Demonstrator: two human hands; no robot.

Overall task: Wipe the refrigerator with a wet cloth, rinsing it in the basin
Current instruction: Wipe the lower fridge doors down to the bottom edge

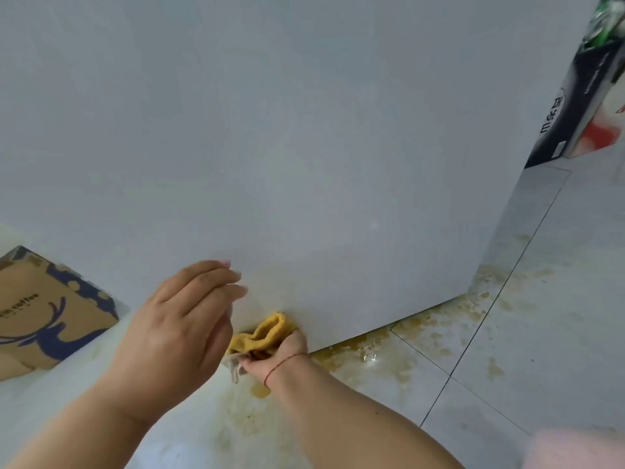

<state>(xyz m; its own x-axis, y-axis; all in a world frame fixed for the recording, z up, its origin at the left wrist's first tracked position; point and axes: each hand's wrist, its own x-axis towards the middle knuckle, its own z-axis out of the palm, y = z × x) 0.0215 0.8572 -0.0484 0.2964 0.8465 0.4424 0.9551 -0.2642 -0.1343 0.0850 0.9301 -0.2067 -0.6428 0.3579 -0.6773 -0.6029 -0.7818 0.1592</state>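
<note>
The refrigerator's pale grey side panel (pixel 304 147) fills most of the view, reaching down to the floor. My right hand (pixel 280 353) grips a bunched yellow cloth (pixel 267 331) and holds it against the panel's bottom edge. A red string circles that wrist. My left hand (pixel 182 323) hovers close to the panel just left of the cloth, fingers straight and together, holding nothing. No basin is in view.
A brown cardboard box (pixel 50 316) with a blue deer print lies on the floor at the left. Yellow-brown stains (pixel 422 333) spread over the tiled floor along the refrigerator's base. A dark printed carton (pixel 575 106) stands behind the refrigerator's right corner.
</note>
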